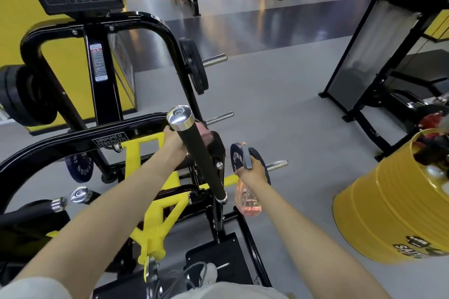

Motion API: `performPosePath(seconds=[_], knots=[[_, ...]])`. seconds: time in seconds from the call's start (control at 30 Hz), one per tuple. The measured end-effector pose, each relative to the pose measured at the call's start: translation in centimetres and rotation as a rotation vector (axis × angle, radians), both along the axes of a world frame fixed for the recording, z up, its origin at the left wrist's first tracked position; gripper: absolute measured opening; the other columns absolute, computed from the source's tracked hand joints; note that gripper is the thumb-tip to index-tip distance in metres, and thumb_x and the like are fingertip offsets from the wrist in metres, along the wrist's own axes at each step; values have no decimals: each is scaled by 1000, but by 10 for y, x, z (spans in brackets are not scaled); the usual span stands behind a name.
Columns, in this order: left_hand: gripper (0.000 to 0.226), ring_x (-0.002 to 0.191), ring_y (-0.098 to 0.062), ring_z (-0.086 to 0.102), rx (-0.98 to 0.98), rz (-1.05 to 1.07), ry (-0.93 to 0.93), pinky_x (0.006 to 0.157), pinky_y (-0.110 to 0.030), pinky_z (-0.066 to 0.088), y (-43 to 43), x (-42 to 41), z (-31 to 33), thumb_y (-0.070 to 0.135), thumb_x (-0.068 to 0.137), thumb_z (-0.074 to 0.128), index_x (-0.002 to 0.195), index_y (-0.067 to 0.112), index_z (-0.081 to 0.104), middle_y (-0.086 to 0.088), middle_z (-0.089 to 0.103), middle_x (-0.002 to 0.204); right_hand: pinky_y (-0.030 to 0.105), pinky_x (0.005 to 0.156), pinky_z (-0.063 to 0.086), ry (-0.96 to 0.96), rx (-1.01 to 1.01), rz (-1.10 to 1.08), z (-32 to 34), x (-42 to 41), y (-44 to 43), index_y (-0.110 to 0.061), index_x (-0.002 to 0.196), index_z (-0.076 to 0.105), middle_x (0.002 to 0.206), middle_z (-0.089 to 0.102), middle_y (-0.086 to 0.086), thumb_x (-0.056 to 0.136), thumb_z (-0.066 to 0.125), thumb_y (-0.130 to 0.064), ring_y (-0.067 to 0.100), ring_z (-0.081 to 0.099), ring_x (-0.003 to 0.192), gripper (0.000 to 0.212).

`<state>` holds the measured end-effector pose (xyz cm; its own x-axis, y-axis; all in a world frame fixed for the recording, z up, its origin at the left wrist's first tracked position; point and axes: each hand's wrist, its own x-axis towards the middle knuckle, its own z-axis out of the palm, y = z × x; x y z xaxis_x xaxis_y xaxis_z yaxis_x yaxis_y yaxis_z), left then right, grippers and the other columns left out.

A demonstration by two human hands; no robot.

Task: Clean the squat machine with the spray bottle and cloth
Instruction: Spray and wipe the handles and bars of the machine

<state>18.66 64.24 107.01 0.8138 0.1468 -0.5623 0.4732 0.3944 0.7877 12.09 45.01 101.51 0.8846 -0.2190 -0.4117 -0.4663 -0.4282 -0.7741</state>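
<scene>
two hands busy: wiping at the pad, bottle held ready

both arms reach out over the squat machine [109, 139]. the left hand [173, 145] is tucked behind the black handle [201, 153], on the dark pad [217, 145] just past it. a brownish patch beyond its knuckles looks like the cloth [207, 136], though the handle hides the fingers, so i cannot tell whether they press flat or bunch the fabric. to the right of that hand and a little nearer the body, the right hand [250, 173] is wrapped round the neck of the spray bottle [247, 202], whose pink body hangs below the fist. the step in hand reads as wiping, with the bottle idle. next, i would judge, the cloth needs to travel along the pad and onto the handle, and the bottle needs raising and aiming at whichever surface by the left hand is dry.
</scene>
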Motion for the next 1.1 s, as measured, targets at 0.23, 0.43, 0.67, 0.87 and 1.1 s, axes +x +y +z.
performPosePath(seconds=[0.23, 0.43, 0.67, 0.87, 1.1], knots=[[60, 85, -24, 66, 129, 36, 40, 54, -30, 52, 26, -51, -46, 4, 83, 68, 136, 6, 40, -17, 61, 123, 32, 71, 47, 5, -25, 1, -18, -21, -9, -25, 86, 57, 81, 62, 1, 77, 59, -4, 24, 58, 79, 22], [67, 110, -33, 58, 160, 82, 82, 80, -45, 52, 25, -85, -59, -11, 82, 64, 139, 13, 36, -11, 53, 127, 28, 59, 41, -26, -34, -43, -54, -52, -8, -23, 87, 52, 76, 54, -1, 83, 50, -5, 22, 51, 68, 19], [25, 74, -27, 67, 4, 159, 158, 45, -32, 55, 33, -113, -72, -15, 88, 49, 112, -6, 52, -23, 61, 109, 25, 51, 37, -4, -84, 86, -91, -105, 11, -23, 86, 47, 65, 50, -4, 83, 49, -3, 17, 46, 58, 21], [36, 104, -41, 62, 15, 140, 190, 80, -51, 55, 53, -127, -84, -15, 84, 55, 114, 5, 54, -22, 59, 121, 29, 62, 41, 120, -67, 305, -109, -129, 41, -25, 106, 51, 75, 54, -5, 88, 51, -7, 20, 53, 70, 25], [37, 100, -37, 62, 189, 73, 264, 80, -49, 54, 77, -136, -84, -13, 86, 57, 118, 5, 52, -19, 59, 118, 30, 65, 45, 153, -37, 475, -111, -121, 77, -26, 115, 52, 76, 55, -6, 87, 51, -13, 21, 55, 71, 31]])
